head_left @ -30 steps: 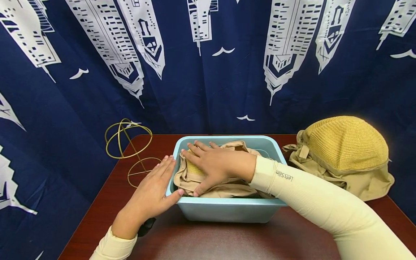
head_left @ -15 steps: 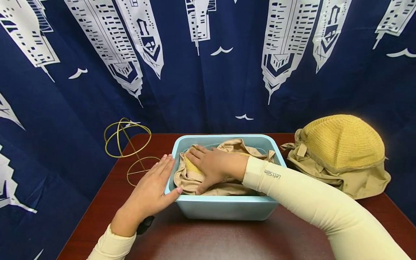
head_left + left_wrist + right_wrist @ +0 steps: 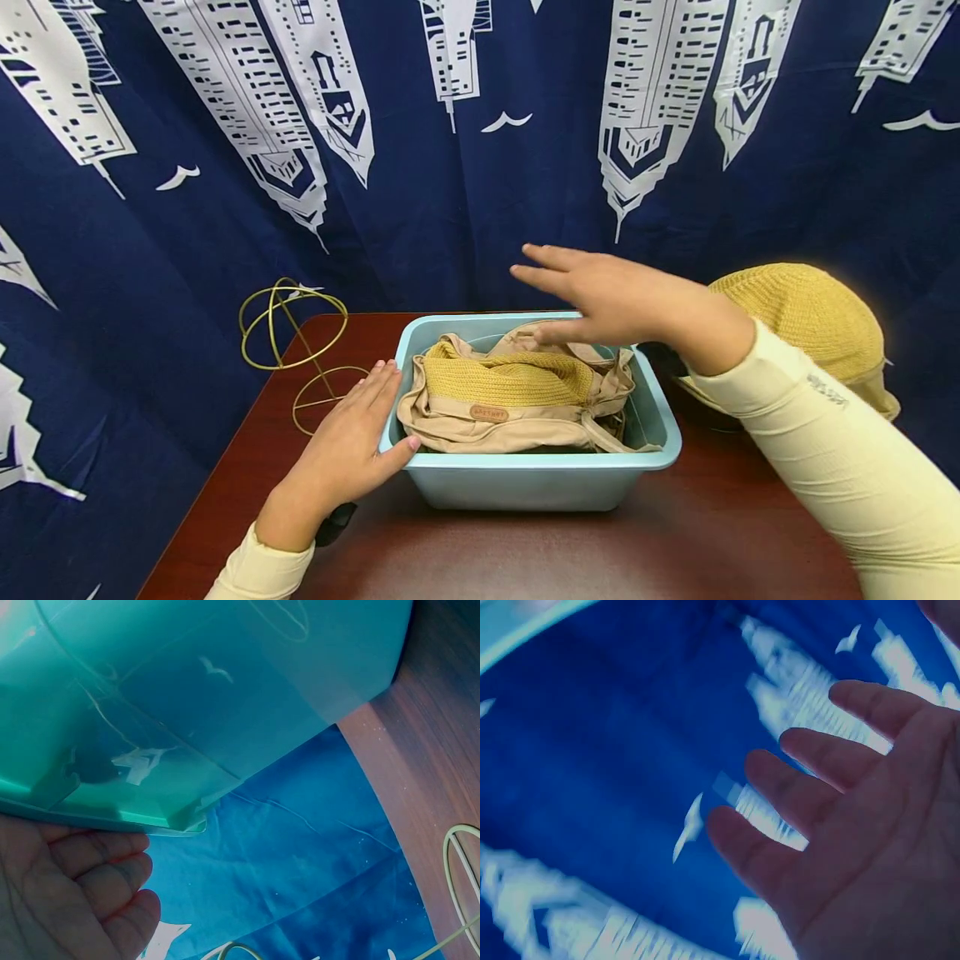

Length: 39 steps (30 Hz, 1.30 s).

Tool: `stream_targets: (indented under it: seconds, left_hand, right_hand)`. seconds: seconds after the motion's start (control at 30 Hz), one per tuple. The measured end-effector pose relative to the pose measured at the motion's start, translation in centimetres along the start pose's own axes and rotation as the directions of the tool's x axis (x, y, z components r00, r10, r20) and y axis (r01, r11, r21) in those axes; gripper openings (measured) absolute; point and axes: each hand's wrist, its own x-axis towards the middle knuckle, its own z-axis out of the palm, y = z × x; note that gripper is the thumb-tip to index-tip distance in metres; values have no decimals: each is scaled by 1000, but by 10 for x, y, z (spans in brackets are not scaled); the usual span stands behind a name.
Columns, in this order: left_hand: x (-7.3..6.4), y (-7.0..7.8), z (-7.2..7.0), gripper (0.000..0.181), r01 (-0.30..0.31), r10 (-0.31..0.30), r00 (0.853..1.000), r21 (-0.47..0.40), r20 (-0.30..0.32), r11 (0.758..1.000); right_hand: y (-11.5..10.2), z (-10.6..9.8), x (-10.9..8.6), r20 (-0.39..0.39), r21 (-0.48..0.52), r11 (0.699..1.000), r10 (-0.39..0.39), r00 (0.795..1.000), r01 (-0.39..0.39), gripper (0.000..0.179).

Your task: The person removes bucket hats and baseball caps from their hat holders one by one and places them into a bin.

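Observation:
In the head view a light blue plastic bin [image 3: 525, 485] stands on the table, a yellow knit and beige cloth hat [image 3: 510, 379] folded inside it. A small brown label shows on the hat's band. My left hand [image 3: 341, 442] rests on the bin's left rim, fingers straight along it; the left wrist view shows its fingertips [image 3: 131, 900] at the rim's edge. My right hand [image 3: 630, 300] is raised above the bin's back right corner with spread fingers, holding nothing. The right wrist view shows the right palm [image 3: 870, 817] bare against the curtain.
A second yellow and beige hat [image 3: 810, 321] sits at the right, partly hidden behind the right arm. Left of the bin stands a gold wire stand [image 3: 296, 362]. A navy curtain [image 3: 420, 225] printed with white buildings hangs behind the dark red wooden table [image 3: 540, 554].
My right hand has lifted off the hat in the bin and moved up and right, uncovering the knit part and label. My left hand has stayed at the bin's rim.

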Motion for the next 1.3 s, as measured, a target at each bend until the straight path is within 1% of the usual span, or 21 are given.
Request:
stream_targets:
  seconds: [0.1,0.2,0.27,0.37,0.43,0.5,0.57,0.67,0.77,0.83,0.9,1.07,1.17,1.3]
  left_hand:
    - [-1,0,0,82,4,-4,1000,3,-2,1000]
    - [-3,0,-1,82,14,-14,1000,3,0,1000]
    - [-5,0,-1,82,22,-22,1000,2,1,1000]
    - [-7,0,-1,82,27,-27,1000,0,2,1000]
    - [-8,0,0,82,21,-21,1000,0,0,1000]
    - [-9,0,0,82,13,-13,1000,1,-2,1000]
    - [-8,0,0,83,10,-10,1000,5,-4,1000]
    - [-8,0,0,84,11,-11,1000,2,-5,1000]
    - [-9,0,0,84,12,-12,1000,-1,-6,1000]
    - [-9,1,1,84,12,-12,1000,1,-2,1000]
    - [-8,1,1,84,11,-11,1000,6,1,1000]
    - [-6,2,2,83,3,-3,1000,4,-8,1000]
    - [-5,2,2,82,0,1,1000,3,-16,1000]
    - [-3,2,2,82,2,-2,1000,7,-18,1000]
  right_hand:
    - [31,-11,-28,-63,-22,995,91,994,-93,74]
    - [66,-9,-56,-159,-50,983,164,974,-174,69]
    - [91,-2,-73,-224,-63,972,207,952,-226,66]
    - [124,12,-99,-286,-76,949,275,918,-307,61]
    - [140,21,-116,-300,-71,930,325,897,-360,60]
    - [152,29,-131,-290,-52,909,382,878,-413,64]
    - [160,37,-143,-265,-35,886,438,859,-462,71]
    - [167,47,-152,-205,-25,850,511,835,-527,82]
    - [170,55,-156,-160,-45,830,543,825,-555,85]
    - [172,59,-158,-156,-57,829,543,825,-556,83]
    - [174,62,-159,-174,-56,835,532,828,-548,80]
    - [175,68,-161,-255,-50,852,493,832,-521,65]
    - [175,68,-162,-287,-65,850,485,826,-522,59]
    - [175,67,-162,-279,-73,834,510,814,-547,62]
